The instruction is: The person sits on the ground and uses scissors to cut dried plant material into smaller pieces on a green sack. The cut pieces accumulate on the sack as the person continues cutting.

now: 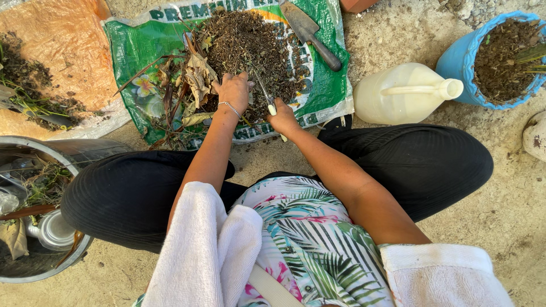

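Observation:
My left hand [232, 91], with a thin bracelet at the wrist, presses fingers-down into a heap of dry soil and plant debris [250, 45] piled on a green plastic sack [324, 91] laid flat on the ground. My right hand [282, 118] is closed around the pale handle of a small knife [266, 95], whose blade points up into the heap beside the left hand. Dry brown leaves and stems [190, 85] lie to the left of the left hand.
A garden trowel [310, 31] lies on the sack's top right. A cream jug [406, 94] and a blue pot of soil [500, 57] sit right. A metal basin [34, 216] with debris and an orange sack [62, 45] lie left. My knees flank the sandy ground.

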